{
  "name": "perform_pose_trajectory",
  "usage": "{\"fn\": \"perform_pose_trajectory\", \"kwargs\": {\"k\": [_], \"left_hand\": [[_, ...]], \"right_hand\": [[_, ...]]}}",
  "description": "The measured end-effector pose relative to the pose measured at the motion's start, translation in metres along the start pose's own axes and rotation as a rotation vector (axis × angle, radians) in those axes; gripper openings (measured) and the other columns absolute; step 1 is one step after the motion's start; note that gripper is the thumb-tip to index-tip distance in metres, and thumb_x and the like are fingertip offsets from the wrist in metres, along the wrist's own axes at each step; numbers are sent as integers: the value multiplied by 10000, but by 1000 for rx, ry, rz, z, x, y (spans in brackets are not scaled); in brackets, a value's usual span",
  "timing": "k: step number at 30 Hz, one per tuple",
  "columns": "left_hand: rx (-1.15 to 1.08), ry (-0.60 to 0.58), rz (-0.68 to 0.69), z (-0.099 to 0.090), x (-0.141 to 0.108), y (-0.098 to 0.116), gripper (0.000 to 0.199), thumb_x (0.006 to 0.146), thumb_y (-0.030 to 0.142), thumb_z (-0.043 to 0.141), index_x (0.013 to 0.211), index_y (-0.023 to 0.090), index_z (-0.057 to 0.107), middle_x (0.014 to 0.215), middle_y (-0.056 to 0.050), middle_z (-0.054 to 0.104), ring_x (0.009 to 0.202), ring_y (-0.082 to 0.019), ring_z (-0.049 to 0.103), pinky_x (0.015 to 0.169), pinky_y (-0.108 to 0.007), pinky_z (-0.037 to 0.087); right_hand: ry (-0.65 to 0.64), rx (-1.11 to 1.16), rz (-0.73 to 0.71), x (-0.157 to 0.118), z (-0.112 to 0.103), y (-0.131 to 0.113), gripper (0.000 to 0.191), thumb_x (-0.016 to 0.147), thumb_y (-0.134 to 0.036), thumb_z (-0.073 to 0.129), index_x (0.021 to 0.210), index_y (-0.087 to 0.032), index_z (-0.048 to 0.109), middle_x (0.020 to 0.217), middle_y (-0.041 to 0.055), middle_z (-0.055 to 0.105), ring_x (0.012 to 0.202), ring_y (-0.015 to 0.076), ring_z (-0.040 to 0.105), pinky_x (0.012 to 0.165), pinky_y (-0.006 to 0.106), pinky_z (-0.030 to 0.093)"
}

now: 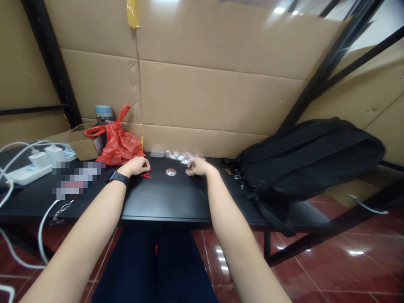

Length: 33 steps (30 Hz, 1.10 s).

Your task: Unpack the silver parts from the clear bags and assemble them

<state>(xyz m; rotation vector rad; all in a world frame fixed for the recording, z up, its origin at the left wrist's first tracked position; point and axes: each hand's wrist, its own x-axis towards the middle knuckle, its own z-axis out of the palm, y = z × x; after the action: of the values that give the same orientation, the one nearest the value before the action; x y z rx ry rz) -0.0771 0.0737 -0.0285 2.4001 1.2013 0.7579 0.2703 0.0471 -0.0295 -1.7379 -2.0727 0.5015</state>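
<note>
My left hand [139, 166], with a black watch on its wrist, is closed just above some thin red cords [145, 175] on the black table. What its fingertips hold is too small to make out. My right hand [198, 167] has its fingers pinched at a small round disc [188, 171]. Between my hands lies another shiny round disc [171, 172] with a red spot on it. Behind them, several small clear packets [184, 156] lie along the cardboard wall.
A red plastic bag [121, 145] and an open cardboard box [82, 141] stand at the back left. A white power strip [28, 171] with cables lies further left. A black backpack [309, 155] covers the table's right side.
</note>
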Motion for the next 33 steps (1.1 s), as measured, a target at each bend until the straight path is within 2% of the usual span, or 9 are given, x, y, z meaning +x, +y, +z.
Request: {"fn": "perform_pose_trajectory", "kwargs": {"k": [3, 6, 9, 13, 16, 20, 23, 29, 33], "left_hand": [[-15, 104, 31, 8, 2, 15, 147, 695, 385, 681, 678, 240, 699, 707, -24, 738, 645, -182, 676, 643, -247, 506], [-42, 130, 58, 15, 4, 31, 160, 733, 384, 684, 757, 232, 723, 789, -35, 763, 741, -201, 704, 715, -274, 523], [-55, 159, 58, 19, 4, 45, 173, 713, 381, 739, 812, 241, 764, 799, -31, 775, 765, -218, 715, 764, -304, 537], [-72, 251, 72, 20, 3, 59, 182, 762, 405, 721, 828, 253, 795, 861, -35, 791, 865, -252, 727, 851, -340, 540], [-112, 320, 81, 22, 3, 67, 224, 814, 409, 669, 861, 229, 793, 920, -52, 791, 902, -260, 724, 891, -360, 535], [-179, 398, 76, 28, 7, 72, 242, 826, 360, 634, 927, 186, 769, 964, -85, 781, 923, -260, 711, 889, -366, 536], [-235, 406, 64, 33, 11, 72, 227, 824, 332, 622, 925, 174, 750, 966, -89, 770, 925, -253, 701, 892, -366, 533], [-466, 375, 75, 40, 15, 71, 266, 841, 397, 621, 921, 157, 704, 965, -90, 741, 940, -238, 677, 907, -369, 521], [-416, 431, 70, 39, 13, 72, 231, 822, 380, 651, 896, 167, 700, 962, -83, 703, 939, -230, 657, 912, -366, 514]], "right_hand": [[34, -4, 3, -3, 2, -8, 313, 564, -238, 843, 838, -202, 696, 701, -14, 658, 610, 138, 599, 621, 257, 457], [95, 87, -32, -8, 2, -16, 272, 603, -245, 805, 849, -196, 699, 689, -8, 667, 570, 130, 582, 617, 267, 463], [164, 247, -175, -10, 4, -29, 305, 601, -226, 801, 890, -190, 709, 814, 19, 703, 635, 135, 601, 644, 273, 482], [200, 414, -391, -12, 12, -55, 351, 607, -237, 785, 943, -191, 695, 904, 26, 708, 762, 154, 628, 720, 285, 509], [246, 553, -467, -14, 21, -77, 379, 634, -289, 775, 988, -202, 669, 991, 43, 707, 837, 171, 645, 708, 279, 513], [310, 662, -471, -17, 32, -96, 377, 677, -353, 766, 1004, -214, 639, 1053, 60, 696, 922, 195, 662, 717, 283, 525], [338, 691, -451, -16, 36, -101, 384, 691, -388, 771, 1002, -219, 624, 1062, 57, 692, 963, 206, 666, 752, 300, 540], [288, 867, -461, -20, 35, -103, 464, 661, -455, 825, 992, -217, 603, 1084, 71, 689, 1025, 221, 675, 854, 340, 563], [284, 942, -429, -24, 34, -107, 499, 635, -497, 842, 971, -218, 601, 1079, 70, 693, 1021, 216, 679, 915, 364, 560]]}}
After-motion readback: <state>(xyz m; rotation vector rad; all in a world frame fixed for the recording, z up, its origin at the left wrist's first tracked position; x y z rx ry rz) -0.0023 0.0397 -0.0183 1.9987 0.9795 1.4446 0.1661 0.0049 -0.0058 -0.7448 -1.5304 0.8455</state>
